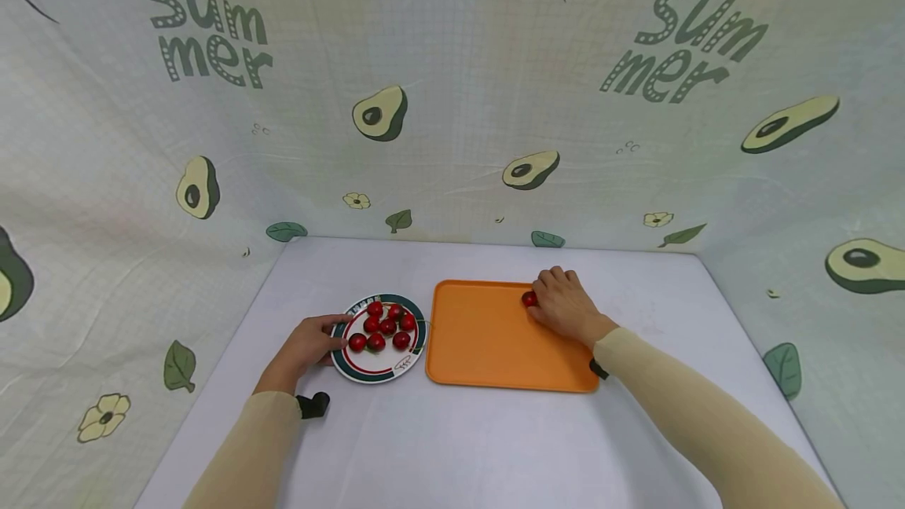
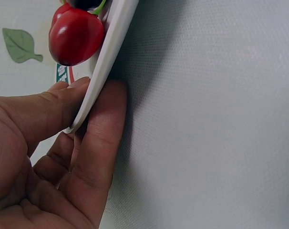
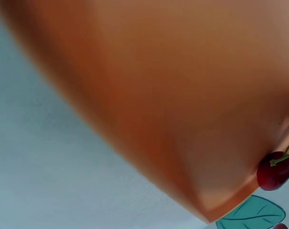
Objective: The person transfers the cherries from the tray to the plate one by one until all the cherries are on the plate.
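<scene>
A round white plate (image 1: 385,377) with a green and red rim carries several red cherries (image 1: 387,327), some with green stems. My left hand (image 1: 311,342) grips the plate's left rim; in the left wrist view the thumb (image 2: 44,107) lies over the rim and fingers (image 2: 104,124) are beneath it. Over the far right part of an orange tray (image 1: 481,336), my right hand (image 1: 568,305) is bent downward beside a single cherry (image 1: 529,299). In the right wrist view that cherry (image 3: 274,171) shows its stem, but only slivers of fingertips (image 3: 281,226) appear, so contact is hidden.
Plate and tray stand almost side by side on a white table (image 1: 452,446). One thin stem reaches from the plate toward the tray's left edge. A cloth backdrop (image 1: 452,61) printed with avocados and leaves rises behind the table and along both sides.
</scene>
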Demonstrator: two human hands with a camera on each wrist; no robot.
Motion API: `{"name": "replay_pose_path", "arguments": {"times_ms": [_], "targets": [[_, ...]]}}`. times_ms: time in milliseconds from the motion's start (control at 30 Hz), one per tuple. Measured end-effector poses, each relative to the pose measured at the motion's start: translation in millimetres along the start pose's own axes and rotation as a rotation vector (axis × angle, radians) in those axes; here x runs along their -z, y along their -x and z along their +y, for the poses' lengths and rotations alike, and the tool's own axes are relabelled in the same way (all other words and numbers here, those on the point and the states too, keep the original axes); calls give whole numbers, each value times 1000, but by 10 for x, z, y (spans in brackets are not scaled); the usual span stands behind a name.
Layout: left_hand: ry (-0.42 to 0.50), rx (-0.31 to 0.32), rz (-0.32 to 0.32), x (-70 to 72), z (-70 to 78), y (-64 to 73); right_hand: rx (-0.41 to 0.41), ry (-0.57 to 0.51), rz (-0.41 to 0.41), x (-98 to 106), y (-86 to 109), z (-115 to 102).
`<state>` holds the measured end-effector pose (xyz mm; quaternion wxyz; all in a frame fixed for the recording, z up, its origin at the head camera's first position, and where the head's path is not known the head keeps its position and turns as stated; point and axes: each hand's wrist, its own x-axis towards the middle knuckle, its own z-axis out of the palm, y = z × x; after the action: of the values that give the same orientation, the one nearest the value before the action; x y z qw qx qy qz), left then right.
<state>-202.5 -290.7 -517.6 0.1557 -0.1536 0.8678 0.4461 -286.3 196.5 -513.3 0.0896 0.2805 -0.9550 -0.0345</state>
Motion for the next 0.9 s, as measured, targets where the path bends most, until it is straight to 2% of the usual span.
{"name": "replay_pose_path", "arguments": {"times_ms": [333, 767, 900], "targets": [[-9, 3, -2, -1, 6, 3, 7, -6, 36, 62, -18, -95], [-18, 4, 8, -10, 18, 3, 61, -2, 116, 75, -79, -228], [-20, 5, 7, -10, 20, 18, 78, -8, 113, 108, -98, -287]]}}
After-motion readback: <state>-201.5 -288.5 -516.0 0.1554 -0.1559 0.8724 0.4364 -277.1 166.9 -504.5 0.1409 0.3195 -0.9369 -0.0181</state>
